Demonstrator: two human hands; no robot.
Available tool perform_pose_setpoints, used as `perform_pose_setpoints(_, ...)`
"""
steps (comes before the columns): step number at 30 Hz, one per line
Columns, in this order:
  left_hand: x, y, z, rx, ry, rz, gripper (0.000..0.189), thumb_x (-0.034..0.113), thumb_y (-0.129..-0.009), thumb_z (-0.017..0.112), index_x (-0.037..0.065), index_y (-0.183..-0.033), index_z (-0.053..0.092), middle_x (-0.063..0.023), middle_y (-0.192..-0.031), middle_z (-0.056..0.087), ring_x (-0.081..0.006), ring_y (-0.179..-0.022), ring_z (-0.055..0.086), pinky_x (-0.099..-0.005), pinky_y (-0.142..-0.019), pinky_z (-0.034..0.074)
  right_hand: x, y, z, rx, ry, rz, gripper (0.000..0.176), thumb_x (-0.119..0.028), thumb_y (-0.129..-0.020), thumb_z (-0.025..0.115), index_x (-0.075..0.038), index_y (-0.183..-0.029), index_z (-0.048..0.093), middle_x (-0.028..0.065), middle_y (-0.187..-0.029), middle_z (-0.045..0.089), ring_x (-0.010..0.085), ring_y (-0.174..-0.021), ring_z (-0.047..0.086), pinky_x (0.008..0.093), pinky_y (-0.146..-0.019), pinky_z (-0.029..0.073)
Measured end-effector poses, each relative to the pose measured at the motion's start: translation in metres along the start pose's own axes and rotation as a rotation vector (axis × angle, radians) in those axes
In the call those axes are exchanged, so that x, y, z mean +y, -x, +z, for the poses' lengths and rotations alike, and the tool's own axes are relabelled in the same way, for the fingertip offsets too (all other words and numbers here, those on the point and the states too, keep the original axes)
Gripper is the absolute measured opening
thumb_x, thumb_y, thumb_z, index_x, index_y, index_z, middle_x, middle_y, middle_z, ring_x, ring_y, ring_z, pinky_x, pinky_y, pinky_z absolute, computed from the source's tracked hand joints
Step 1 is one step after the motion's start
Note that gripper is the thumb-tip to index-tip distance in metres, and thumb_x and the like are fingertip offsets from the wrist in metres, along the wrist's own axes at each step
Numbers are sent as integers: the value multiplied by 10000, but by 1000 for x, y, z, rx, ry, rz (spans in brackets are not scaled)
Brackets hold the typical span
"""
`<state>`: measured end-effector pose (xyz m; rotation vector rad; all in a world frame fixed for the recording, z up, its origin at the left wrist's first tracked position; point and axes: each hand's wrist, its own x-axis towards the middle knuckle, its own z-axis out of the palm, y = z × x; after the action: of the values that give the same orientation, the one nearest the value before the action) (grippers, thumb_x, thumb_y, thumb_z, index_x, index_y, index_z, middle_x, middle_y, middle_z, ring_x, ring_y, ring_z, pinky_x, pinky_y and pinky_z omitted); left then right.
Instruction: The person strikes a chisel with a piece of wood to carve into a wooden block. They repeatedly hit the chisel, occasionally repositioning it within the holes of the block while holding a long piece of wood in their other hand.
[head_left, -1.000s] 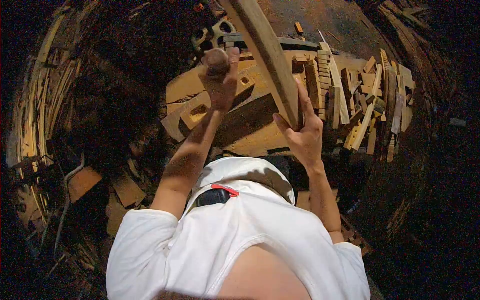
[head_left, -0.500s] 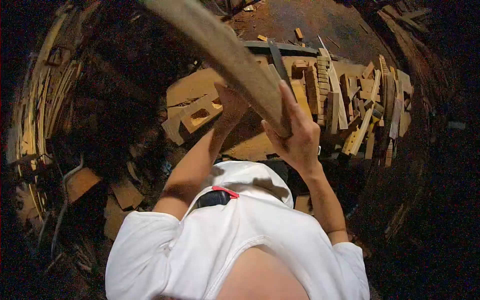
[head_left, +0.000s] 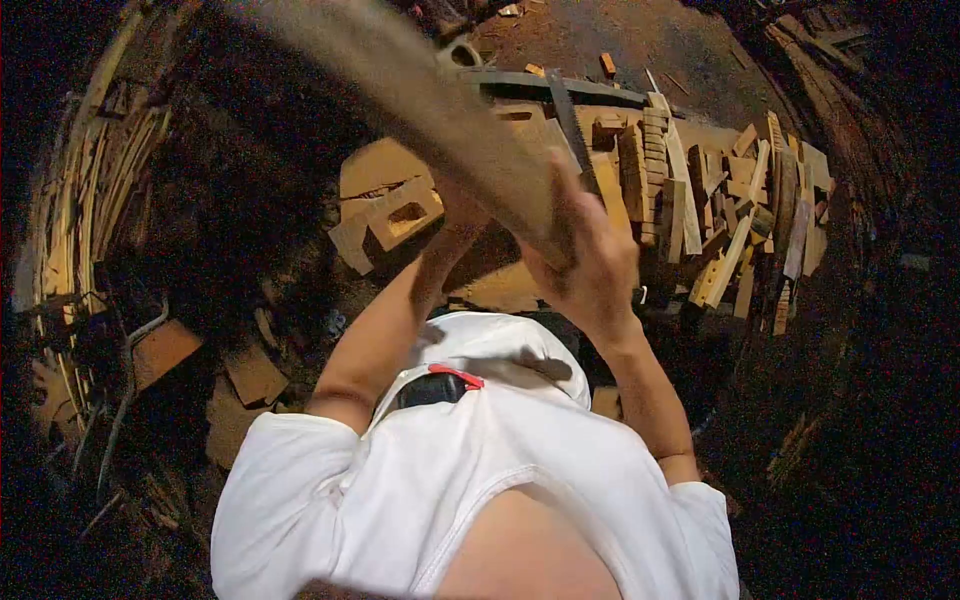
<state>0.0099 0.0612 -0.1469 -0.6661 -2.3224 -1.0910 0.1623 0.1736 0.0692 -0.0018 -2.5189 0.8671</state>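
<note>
A long wooden plank (head_left: 420, 100), blurred by motion, slants across the view from the upper left down to my hands. My right hand (head_left: 588, 258) is closed around its near end, thumb on one side and fingers on the other. Farther along, my left hand (head_left: 460, 205) is at the underside, gripping it, though its fingers are mostly hidden behind the wood. Beyond the near end lies a handsaw (head_left: 568, 118) with its toothed blade showing. Left of my left hand rests a wooden block with a rectangular hole (head_left: 425, 200).
Stacked small wood blocks (head_left: 655, 160) and loose wood offcuts (head_left: 740, 200) crowd the right of the workbench (head_left: 500, 288). A dark bar (head_left: 610, 92) runs along its far edge. Thin wood strips (head_left: 85, 200) stand at the far left. A brown board (head_left: 165, 352) lies lower left.
The plank's upper part has swung slightly to the left, and its near end is now more blurred. Both hands keep their hold. The bench has shifted slightly in view.
</note>
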Motion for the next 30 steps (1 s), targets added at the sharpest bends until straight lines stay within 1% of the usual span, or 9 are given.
perform_pose_setpoints(1,-4,0,0,10,159,-36,625,566,-931,648,46,-1253,519,-128,-1190,567,-242,-1077,563,-417,-940,474,5,4,2,-242,136,134,760,-159,-830,769,-103,-1515,445,187,-1023,685,328,-794,712,388,-694,577)
perform_pose_setpoints(6,16,-9,-46,40,938,-246,510,498,-936,683,39,-1121,558,-97,-1056,588,-222,-956,569,-384,-867,471,16,11,15,-68,-86,91,892,-160,-754,782,-217,-1552,387,140,-952,673,333,-798,700,411,-676,567)
perform_pose_setpoints(7,24,-13,-60,42,935,-252,510,498,-936,683,39,-1121,558,-97,-1056,588,-222,-956,569,-384,-867,471,21,15,20,5,-264,98,895,-152,-759,781,-203,-1555,377,168,-1041,703,351,-872,717,404,-736,579)
perform_pose_setpoints(9,50,-40,-99,77,609,-711,384,392,-958,692,32,-1001,567,-51,-910,568,-185,-852,540,-337,-813,449,31,21,24,-5,-304,203,895,-156,-764,784,-204,-1556,371,194,-1108,697,357,-945,713,398,-794,573)
perform_pose_setpoints(16,-33,-9,-107,306,558,-732,554,603,-957,587,80,-1135,546,-61,-1117,568,-198,-1064,523,-365,-976,429,38,40,15,-71,-307,473,877,-187,-779,796,-230,-1549,377,211,-1168,709,339,-1042,715,389,-866,564)
perform_pose_setpoints(17,-47,-8,-105,378,595,-994,601,596,-925,649,67,-1189,542,-75,-1177,604,-204,-1097,558,-380,-970,467,38,41,13,-87,-261,494,875,-187,-779,797,-222,-1548,380,208,-1172,709,337,-1044,715,391,-867,565)
perform_pose_setpoints(20,5,-54,-144,323,601,-1112,662,558,-888,721,39,-1251,525,-92,-1163,655,-214,-1065,621,-429,-961,502,38,44,9,-91,-273,489,874,-166,-775,796,-206,-1545,385,211,-1210,694,332,-1083,701,392,-889,561)
perform_pose_setpoints(24,9,-98,-146,532,1044,-1108,307,350,-976,682,85,-933,533,-45,-807,610,-182,-752,628,-384,-831,556,42,45,11,-75,-306,497,870,-136,-772,787,-192,-1542,388,212,-1266,669,326,-1132,681,385,-926,551)
perform_pose_setpoints(30,10,-135,-106,362,1270,-791,226,287,-979,663,115,-895,542,-33,-733,580,-161,-569,573,-348,-514,495,42,44,13,-39,-333,476,851,-57,-794,764,-187,-1549,394,153,-1347,634,240,-1158,659,380,-979,533)
